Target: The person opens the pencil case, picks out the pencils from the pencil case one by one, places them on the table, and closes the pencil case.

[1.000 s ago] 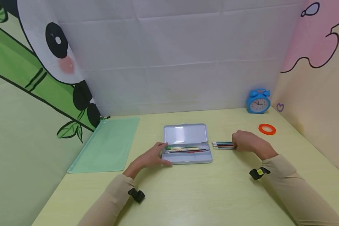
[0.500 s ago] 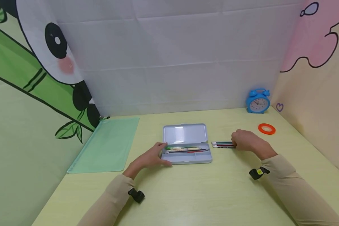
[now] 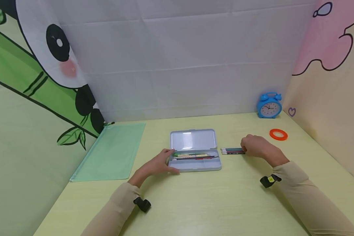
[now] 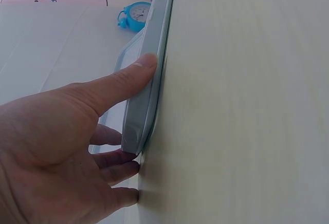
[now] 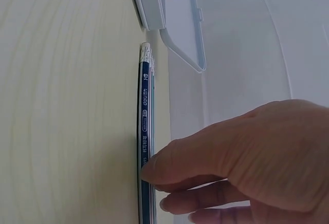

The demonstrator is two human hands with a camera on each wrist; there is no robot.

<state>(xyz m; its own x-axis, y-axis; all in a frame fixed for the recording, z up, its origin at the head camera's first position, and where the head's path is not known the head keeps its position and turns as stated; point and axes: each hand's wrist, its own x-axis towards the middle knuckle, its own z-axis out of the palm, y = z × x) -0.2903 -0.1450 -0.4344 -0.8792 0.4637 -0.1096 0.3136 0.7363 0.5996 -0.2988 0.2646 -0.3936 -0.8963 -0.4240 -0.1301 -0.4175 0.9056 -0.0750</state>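
A pale grey pencil case [image 3: 194, 166] lies open on the table, its lid [image 3: 193, 139] folded back. Inside it rest several pens and pencils [image 3: 194, 156]. My left hand [image 3: 160, 162] holds the case's left end, thumb on the front wall and fingers round the left side, as the left wrist view shows. Right of the case, several pencils [image 3: 231, 151] lie side by side on the table, eraser ends towards the case. My right hand [image 3: 258, 146] pinches this bunch, with the thumb against the dark blue pencil [image 5: 145, 106]. The pencils' far ends are hidden under the hand.
An orange ring [image 3: 278, 134], perhaps a tape roll, lies beyond my right hand. Behind it a blue alarm clock [image 3: 269, 106] stands at the back right. A green translucent sheet or folder [image 3: 116, 154] lies at the left. Printed cloth walls rise behind the table.
The nearest pencil has moved in against the others, so the bunch is tighter. My right hand has shifted very slightly left. The left hand and the case stay put.
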